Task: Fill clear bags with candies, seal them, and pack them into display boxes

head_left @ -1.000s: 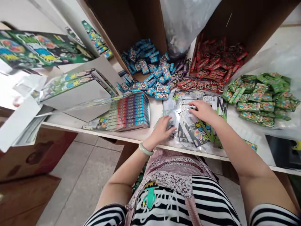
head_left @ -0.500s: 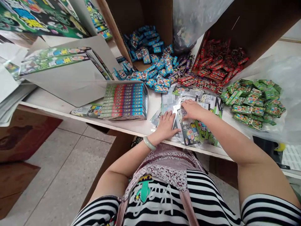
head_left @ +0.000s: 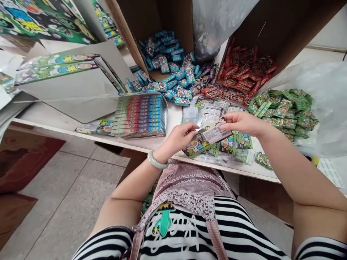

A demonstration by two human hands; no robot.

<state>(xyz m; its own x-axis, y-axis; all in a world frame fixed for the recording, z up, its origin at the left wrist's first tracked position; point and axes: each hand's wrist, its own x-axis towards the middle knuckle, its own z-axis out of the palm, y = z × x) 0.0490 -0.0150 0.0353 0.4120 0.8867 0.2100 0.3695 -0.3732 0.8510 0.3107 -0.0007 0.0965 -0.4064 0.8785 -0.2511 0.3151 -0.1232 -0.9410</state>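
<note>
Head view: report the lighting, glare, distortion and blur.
Head view: lighting is soft and even, with only faint shadows; glare shows on the clear plastic bag at right; the wide lens bends the white shelf edge; the printed packet between the left hand and right hand looks fairly sharp.

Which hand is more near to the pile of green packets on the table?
Right. The right hand is close to the pile of green packets, without touching it. The left hand is farther away, on the far side of the packet that both hands hold.
</note>
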